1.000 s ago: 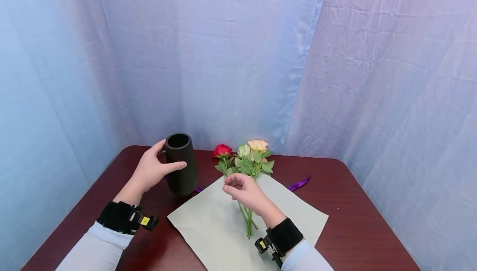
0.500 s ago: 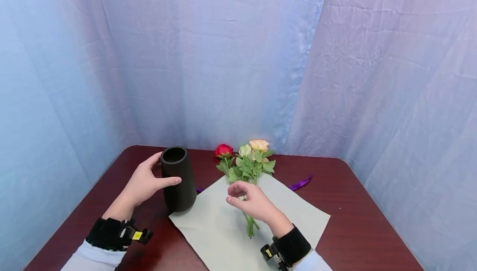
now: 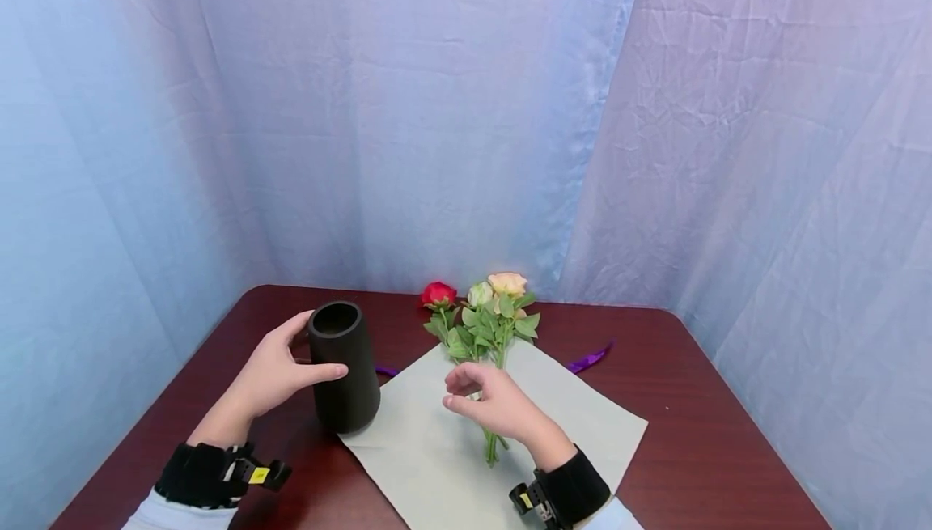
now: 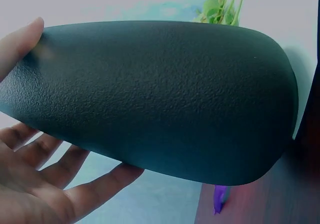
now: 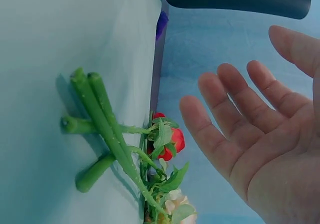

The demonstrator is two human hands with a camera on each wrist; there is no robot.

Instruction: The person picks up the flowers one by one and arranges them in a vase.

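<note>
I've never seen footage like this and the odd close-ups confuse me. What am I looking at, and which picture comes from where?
No machine: a person works with bare hands and wears three cameras. The wide picture comes from the head, the two close-ups from wrist cameras. On a dark red table lies a pale green paper sheet with a small bunch of flowers on it, a purple ribbon behind. The left hand holds an upright black vase. The right hand hovers open over the stems, holding nothing.
</note>
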